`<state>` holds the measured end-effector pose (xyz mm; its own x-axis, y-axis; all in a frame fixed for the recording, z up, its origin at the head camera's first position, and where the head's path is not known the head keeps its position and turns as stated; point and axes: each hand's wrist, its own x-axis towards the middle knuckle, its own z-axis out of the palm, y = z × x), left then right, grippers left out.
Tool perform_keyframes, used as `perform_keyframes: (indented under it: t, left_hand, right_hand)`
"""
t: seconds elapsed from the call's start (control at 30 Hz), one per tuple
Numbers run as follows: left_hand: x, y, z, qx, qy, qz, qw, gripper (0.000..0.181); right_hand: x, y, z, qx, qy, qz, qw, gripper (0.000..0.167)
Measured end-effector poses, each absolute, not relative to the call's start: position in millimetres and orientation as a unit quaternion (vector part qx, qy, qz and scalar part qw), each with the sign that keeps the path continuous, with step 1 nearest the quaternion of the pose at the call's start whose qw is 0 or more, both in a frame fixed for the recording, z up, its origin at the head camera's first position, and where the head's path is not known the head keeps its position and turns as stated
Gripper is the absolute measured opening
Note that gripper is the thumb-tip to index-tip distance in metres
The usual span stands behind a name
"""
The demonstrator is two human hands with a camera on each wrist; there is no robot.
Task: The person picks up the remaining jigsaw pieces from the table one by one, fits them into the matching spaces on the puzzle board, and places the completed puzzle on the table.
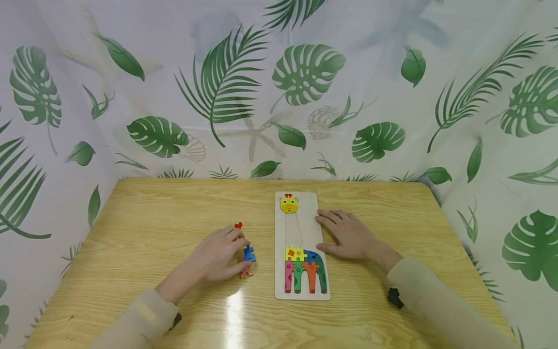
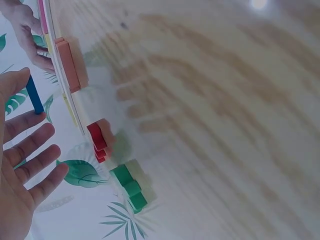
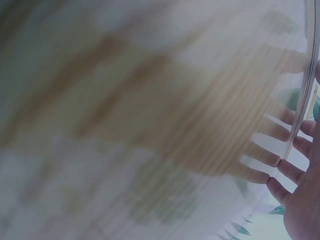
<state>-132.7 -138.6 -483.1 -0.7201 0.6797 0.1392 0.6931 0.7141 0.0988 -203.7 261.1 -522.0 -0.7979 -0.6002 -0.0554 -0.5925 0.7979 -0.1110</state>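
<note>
My left hand (image 1: 218,254) pinches a blue puzzle piece (image 1: 249,253) between thumb and index finger, just left of the puzzle board; the other fingers are spread in the left wrist view. An upright pale wooden board (image 1: 309,208) carries a yellow giraffe head (image 1: 289,204) at its top. Joined body and leg pieces (image 1: 298,266) in several colours fill its lower part, with bare wood between. My right hand (image 1: 348,235) rests with extended fingers against the board's right edge.
Beside the left hand on the wooden table (image 1: 174,203) lie an orange piece (image 2: 68,66), a red piece (image 2: 98,140) and a green piece (image 2: 129,188). In the head view the left hand hides the green one. A leaf-patterned curtain (image 1: 305,121) surrounds the table.
</note>
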Motion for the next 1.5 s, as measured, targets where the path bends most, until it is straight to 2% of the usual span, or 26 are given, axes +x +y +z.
perform_keyframes:
  t: [1.03,1.5]
  left_hand:
    - [-153.0,-102.9,-475.3,-0.367,-0.925,-0.091,0.043,0.049]
    - [-168.4,-86.3,-475.3,-0.361,-0.926,-0.11,0.017,0.052]
  right_hand:
    - [-200.9,259.1,-517.5,-0.322,0.945,-0.054,0.037,0.083]
    - [-203.7,260.0,-520.8,-0.318,0.946,-0.044,0.044,0.085]
